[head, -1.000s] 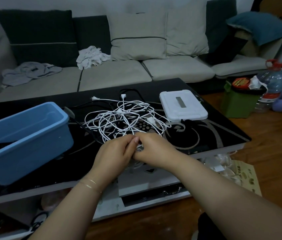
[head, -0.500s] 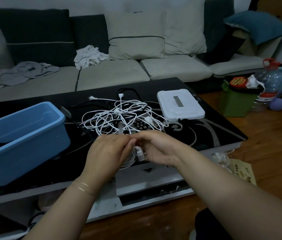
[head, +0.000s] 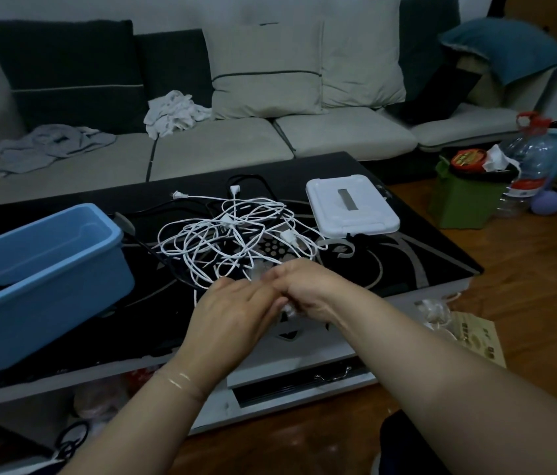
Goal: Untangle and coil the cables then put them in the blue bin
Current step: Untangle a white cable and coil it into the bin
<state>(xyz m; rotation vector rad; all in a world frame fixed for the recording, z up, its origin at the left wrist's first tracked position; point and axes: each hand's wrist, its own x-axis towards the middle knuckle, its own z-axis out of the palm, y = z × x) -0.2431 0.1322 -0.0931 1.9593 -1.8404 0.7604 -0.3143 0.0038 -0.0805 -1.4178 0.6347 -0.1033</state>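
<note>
A low coffee table (head: 407,269) with a glossy black top, patterned with pale swirls, is seen from above; its white base carries a drawer with a metal handle on the near side. A tangle of white cables (head: 232,234) lies at the middle of the top, loosely looped, with several plugs showing at its far edge and a black cable (head: 253,181) threaded under and behind it. The blue bin (head: 41,269) stands at the left of the table, just beside the tangle, with something dark lying in its bottom. A white lidded box (head: 350,207) rests at the right of the tangle, toward the far edge.

The left hand (head: 232,313) and the right hand (head: 308,289) are brought together at the near edge of the tangle, fingers curled inward and touching. A small pale piece of cable or plug is pinched between them, though motion blur hides which fingers bear on it. A thin bracelet is worn on the left wrist.

Behind the table a grey sofa (head: 222,145) is set with dark and light cushions, a white cloth (head: 174,111) and a grey garment (head: 51,145) lying on its seat. To the right, on a wooden floor (head: 527,279), a green container (head: 465,200) and a clear plastic bottle (head: 527,159) are seen.
</note>
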